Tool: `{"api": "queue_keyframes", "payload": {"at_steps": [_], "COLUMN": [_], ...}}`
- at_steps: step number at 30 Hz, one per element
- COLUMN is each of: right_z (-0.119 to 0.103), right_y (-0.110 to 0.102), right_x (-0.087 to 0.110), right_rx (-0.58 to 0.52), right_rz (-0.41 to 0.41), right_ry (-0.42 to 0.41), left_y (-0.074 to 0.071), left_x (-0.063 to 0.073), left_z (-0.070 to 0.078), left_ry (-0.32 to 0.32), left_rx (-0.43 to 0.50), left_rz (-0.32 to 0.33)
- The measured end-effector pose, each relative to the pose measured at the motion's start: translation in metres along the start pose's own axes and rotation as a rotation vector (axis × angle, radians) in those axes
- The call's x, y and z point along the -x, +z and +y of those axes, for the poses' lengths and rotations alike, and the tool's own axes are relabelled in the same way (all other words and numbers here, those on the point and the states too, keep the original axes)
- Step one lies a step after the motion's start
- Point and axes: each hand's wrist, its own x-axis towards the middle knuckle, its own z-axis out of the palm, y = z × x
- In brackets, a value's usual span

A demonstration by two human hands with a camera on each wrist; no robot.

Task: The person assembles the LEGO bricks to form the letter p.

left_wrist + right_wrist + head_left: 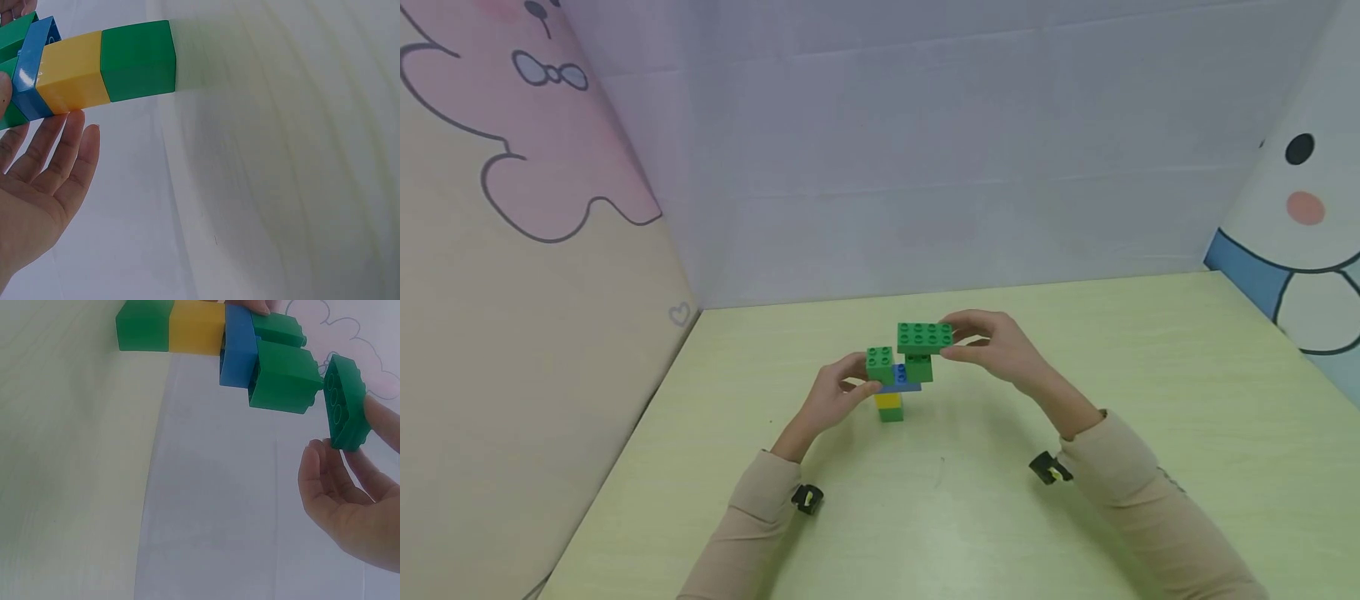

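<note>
A small tower of toy building bricks stands on the table: a green brick (891, 414) at the bottom, then a yellow brick (888, 401) and a wider blue brick (910, 387). Two green bricks sit side by side on the blue one, a left one (880, 371) and a right one (284, 378). My left hand (835, 396) pinches the tower around its upper left green brick. With thumb and fingers, my right hand (1000, 350) pinches the end of a long green brick (925, 337). In the right wrist view that brick tilts at the right green brick's studs.
The pale yellow-green table (955, 517) spreads around the tower. Behind it hangs a pale curtain (925, 167). Cartoon-printed cloth borders the left and right sides. A black wrist device (808, 499) shows near the left sleeve and another device (1050, 468) near the right.
</note>
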Motion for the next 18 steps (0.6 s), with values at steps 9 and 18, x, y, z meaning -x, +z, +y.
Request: {"api": "queue_keyframes", "payload": {"at_steps": [9,18], "right_z": [-0.0028,-0.0048], "right_y": [0.0034,0.0059], "right_x": [-0.0015,-0.0034], "right_rx": [0.004,0.007], "right_rz": [-0.002,-0.011], "right_ry": [-0.013,-0.034], "left_y": [0.0003,0.0007], "left_x": [-0.0003,-0.0007], "left_z": [0.0008,0.0004], "left_ry": [-0.017,-0.032], "left_rx": [0.002,-0.010], "left_rz": [-0.002,-0.004]}}
